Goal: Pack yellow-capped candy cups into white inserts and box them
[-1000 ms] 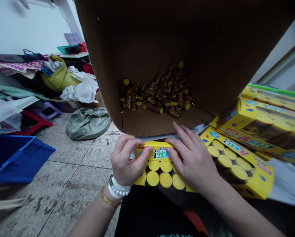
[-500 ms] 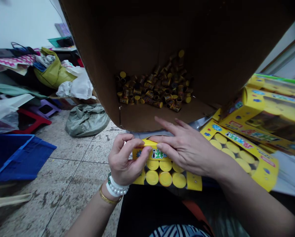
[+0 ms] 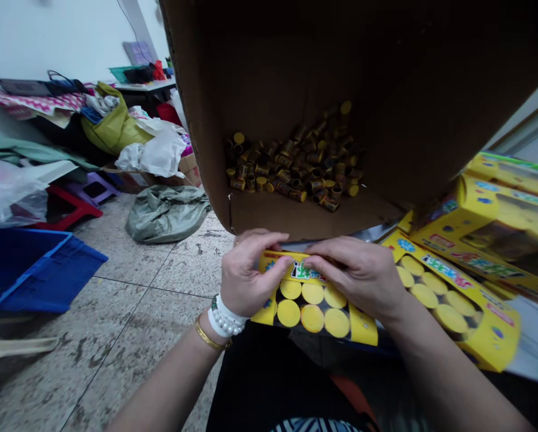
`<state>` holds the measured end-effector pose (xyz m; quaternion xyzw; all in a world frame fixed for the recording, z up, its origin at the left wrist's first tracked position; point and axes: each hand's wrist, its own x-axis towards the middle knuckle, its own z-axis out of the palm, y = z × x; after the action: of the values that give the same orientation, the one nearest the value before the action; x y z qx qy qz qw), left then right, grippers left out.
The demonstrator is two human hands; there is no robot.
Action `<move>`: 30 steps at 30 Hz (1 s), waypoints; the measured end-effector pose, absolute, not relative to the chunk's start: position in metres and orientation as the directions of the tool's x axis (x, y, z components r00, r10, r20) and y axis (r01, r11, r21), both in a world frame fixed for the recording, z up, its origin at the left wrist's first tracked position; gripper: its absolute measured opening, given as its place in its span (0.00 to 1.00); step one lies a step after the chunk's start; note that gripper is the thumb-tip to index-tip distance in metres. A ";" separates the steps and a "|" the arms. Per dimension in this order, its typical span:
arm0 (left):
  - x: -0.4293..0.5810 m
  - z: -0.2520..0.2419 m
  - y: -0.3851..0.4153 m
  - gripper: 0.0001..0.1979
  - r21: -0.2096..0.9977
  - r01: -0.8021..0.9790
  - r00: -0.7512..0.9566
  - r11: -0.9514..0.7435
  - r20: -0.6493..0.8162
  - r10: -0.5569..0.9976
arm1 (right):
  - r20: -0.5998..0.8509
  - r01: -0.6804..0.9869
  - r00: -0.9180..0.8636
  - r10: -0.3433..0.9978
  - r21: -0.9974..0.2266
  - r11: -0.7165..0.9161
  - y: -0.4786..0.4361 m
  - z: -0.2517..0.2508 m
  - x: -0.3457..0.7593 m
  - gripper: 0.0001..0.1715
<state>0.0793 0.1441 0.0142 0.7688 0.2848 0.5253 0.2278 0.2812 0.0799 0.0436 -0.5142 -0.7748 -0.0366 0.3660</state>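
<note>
A yellow display box (image 3: 363,327) sits in front of me, its window showing rows of round yellow lids (image 3: 312,318). My left hand (image 3: 255,273) grips the box's top left edge, thumb on the front panel and fingers behind. On the top right edge is my right hand (image 3: 363,270), thumb in front, its other fingers curled over the top and partly hidden. Just beyond the box, a large cardboard carton (image 3: 269,219) lies open toward me with many small yellow-lidded tubs (image 3: 291,165) heaped inside.
More yellow boxes of tubs (image 3: 498,321) are stacked at right. On the left stand a blue crate (image 3: 77,270), a red stool (image 3: 73,210) and a purple stool (image 3: 95,189). A grey-green sack (image 3: 167,213) lies on the tiled floor, with bags (image 3: 163,153) piled behind.
My right hand's outstretched fingers have curled over the box's top edge. My left hand has flattened along its side of the top. The whole view has shifted slightly.
</note>
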 end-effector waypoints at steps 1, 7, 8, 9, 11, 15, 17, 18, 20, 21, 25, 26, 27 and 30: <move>0.079 0.013 0.142 0.17 0.688 0.193 0.279 -0.700 0.645 0.711 | 0.623 0.817 -0.221 0.751 -0.301 0.491 0.079 0.044 0.281 0.06; 0.070 0.017 0.138 0.09 0.553 0.248 0.340 -0.795 0.719 0.606 | 0.642 0.804 -0.336 0.689 -0.186 0.564 0.074 0.049 0.280 0.05; 0.068 0.019 0.141 0.10 0.504 0.254 0.387 -0.826 0.730 0.564 | 0.632 0.809 -0.346 0.694 -0.174 0.561 0.074 0.049 0.280 0.04; 0.067 0.022 0.145 0.13 0.460 0.262 0.431 -0.848 0.730 0.530 | 0.619 0.820 -0.346 0.705 -0.165 0.548 0.076 0.049 0.280 0.04; 0.066 0.025 0.152 0.20 0.400 0.291 0.494 -0.869 0.715 0.494 | 0.589 0.857 -0.325 0.740 -0.147 0.494 0.079 0.047 0.280 0.05; 0.071 0.026 0.159 0.17 0.444 0.385 0.463 -0.809 0.666 0.585 | 0.530 0.941 -0.235 0.815 -0.085 0.327 0.084 0.044 0.278 0.10; 0.075 0.024 0.157 0.11 0.529 0.405 0.406 -0.746 0.627 0.665 | 0.500 0.967 -0.198 0.843 -0.040 0.251 0.085 0.043 0.277 0.11; 0.076 0.022 0.156 0.10 0.574 0.401 0.375 -0.714 0.608 0.700 | 0.482 0.974 -0.184 0.857 -0.024 0.223 0.085 0.043 0.277 0.11; 0.079 0.021 0.154 0.09 0.630 0.387 0.305 -0.674 0.602 0.738 | 0.445 0.980 -0.157 0.882 -0.041 0.196 0.086 0.042 0.278 0.11; 0.080 0.020 0.154 0.09 0.634 0.384 0.277 -0.672 0.615 0.738 | 0.430 0.977 -0.146 0.891 -0.076 0.197 0.086 0.041 0.279 0.11; 0.081 0.022 0.154 0.07 0.562 0.417 0.266 -0.715 0.677 0.687 | 0.424 0.954 -0.091 0.901 -0.223 0.202 0.083 0.038 0.281 0.13; 0.081 0.023 0.154 0.07 0.552 0.417 0.279 -0.723 0.679 0.679 | 0.427 0.952 -0.078 0.901 -0.237 0.195 0.083 0.037 0.281 0.14; 0.080 0.024 0.155 0.07 0.549 0.413 0.287 -0.726 0.678 0.676 | 0.426 0.952 -0.067 0.902 -0.243 0.185 0.082 0.037 0.281 0.14; 0.081 0.024 0.157 0.06 0.579 0.374 0.300 -0.724 0.663 0.686 | 0.403 0.958 -0.046 0.914 -0.242 0.155 0.082 0.036 0.280 0.17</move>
<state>0.0807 0.1565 0.0237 0.7901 0.3353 0.4876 0.1598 0.2798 0.0824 0.0364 -0.6484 -0.7217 -0.0462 0.2379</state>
